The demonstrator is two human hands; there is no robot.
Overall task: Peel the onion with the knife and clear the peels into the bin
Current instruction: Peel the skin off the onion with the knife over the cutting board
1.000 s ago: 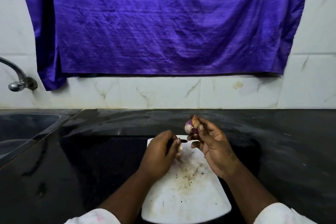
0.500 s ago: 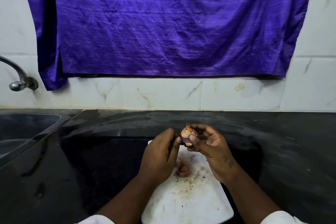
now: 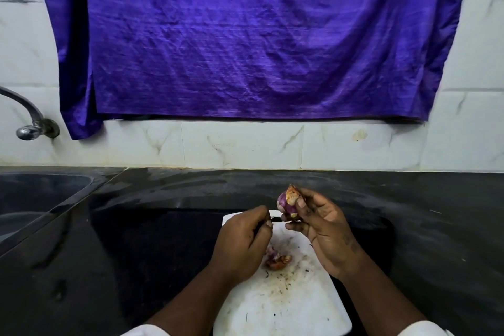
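Note:
A small purple onion point(image 3: 286, 201) with a patch of brown skin on top is pinched in the fingers of my right hand point(image 3: 321, 229), raised above the far end of a white cutting board point(image 3: 283, 305). My left hand point(image 3: 242, 243) grips a small dark knife point(image 3: 274, 219); only a short piece of it pokes out toward the onion's base. A little heap of reddish peels point(image 3: 276, 260) lies on the board just right of my left hand. No bin is in view.
The board sits on a black stone counter point(image 3: 163, 226). A sink point(image 3: 32, 199) is set into the counter at the left, with a metal tap point(image 3: 30, 123) above it. White tiles and a hanging purple cloth point(image 3: 245, 43) back the counter.
My hands drew slightly apart after meeting at the onion. The peel heap on the board, hidden by my left hand a second ago, now shows.

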